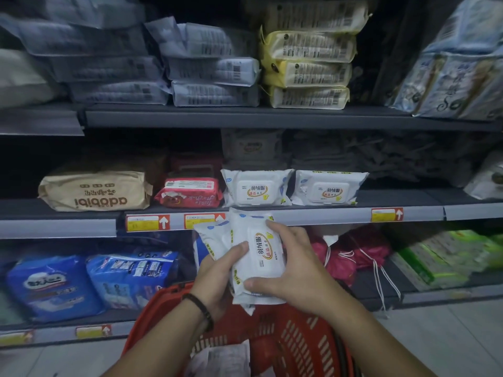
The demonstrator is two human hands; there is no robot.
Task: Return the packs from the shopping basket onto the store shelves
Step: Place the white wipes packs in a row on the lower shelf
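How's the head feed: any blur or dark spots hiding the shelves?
Head view: dim overall; the held white packs read sharp; grey packs top left and green packs at right are smeared; the middle shelf is shadowed at the back.

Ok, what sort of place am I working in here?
Most likely a shop aisle: tiered shelves stacked with packaged goods, yellow-and-red price tags along the shelf edge, and a red shopping basket under the left hand and right hand, which both hold white wipe packs.
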